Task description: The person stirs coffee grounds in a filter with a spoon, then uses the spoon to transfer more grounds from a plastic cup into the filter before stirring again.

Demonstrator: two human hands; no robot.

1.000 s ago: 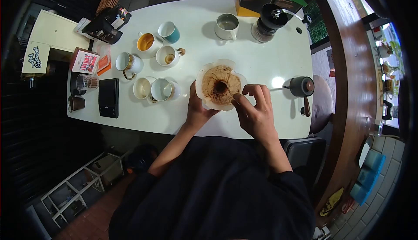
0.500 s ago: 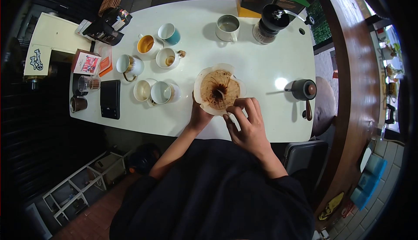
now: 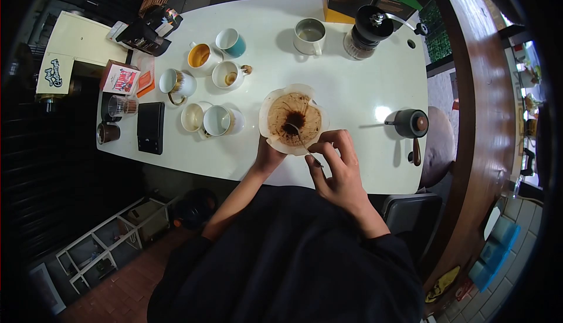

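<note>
A white paper coffee filter (image 3: 265, 105) flares out just above the table's near edge. Brown wet coffee grounds (image 3: 309, 114) coat its inside, around a dark hollow in the middle. From the lower left, my left hand (image 3: 270, 157) is closed around the base under the filter; most of its fingers and whatever holder is there are hidden. My right hand (image 3: 341, 167) pinches the handle of a thin metal spoon (image 3: 303, 143) between thumb and fingers. The spoon slants over the filter's near rim, its tip down in the hollow.
Several mugs (image 3: 218, 121) stand left of the filter, with a black scale (image 3: 151, 128) beyond them. A grey mug (image 3: 309, 37) and hand grinder (image 3: 369, 31) stand at the back. A dark kettle (image 3: 409, 123) sits to the right.
The spoon tip has shifted within the hollow, and more of its handle shows below my right fingers. My right hand has turned slightly. The whole view has shifted a little.
</note>
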